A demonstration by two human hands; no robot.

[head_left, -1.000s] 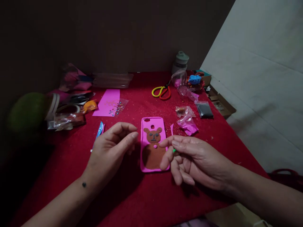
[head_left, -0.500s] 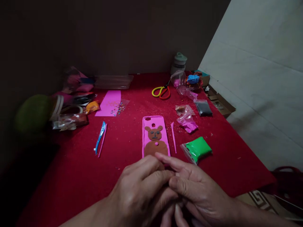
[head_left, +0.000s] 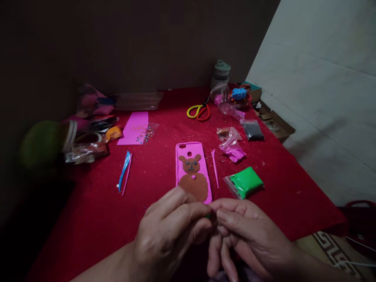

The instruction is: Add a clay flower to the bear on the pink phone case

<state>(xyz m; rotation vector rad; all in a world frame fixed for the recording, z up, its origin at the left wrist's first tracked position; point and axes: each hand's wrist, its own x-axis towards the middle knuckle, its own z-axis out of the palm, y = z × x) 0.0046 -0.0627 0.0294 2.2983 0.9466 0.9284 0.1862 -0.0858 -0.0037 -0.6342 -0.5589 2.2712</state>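
My left hand [head_left: 169, 235] and my right hand [head_left: 246, 235] meet at the near edge of the red table [head_left: 96, 219], fingertips pinched together on a tiny bit of green clay [head_left: 209, 215], mostly hidden. Just beyond the fingers lies a pink phone case [head_left: 192, 172] with a brown clay bear on it. A thin pink clay tool [head_left: 215, 167] lies right of the case. A bag of green clay [head_left: 245, 182] sits further right.
Blue and pink modelling tools [head_left: 124, 172] lie left of the case. Bags of pink, brown and black clay [head_left: 233, 150], yellow-red scissors [head_left: 199, 111], a pink sheet with gems [head_left: 135, 127], tape rolls [head_left: 85, 143] and a grey jar [head_left: 221, 72] ring the table.
A second ago my hands were apart beside the phone case. They came together toward me, and the fingertips now pinch a green bit. The green clay bag came into view.
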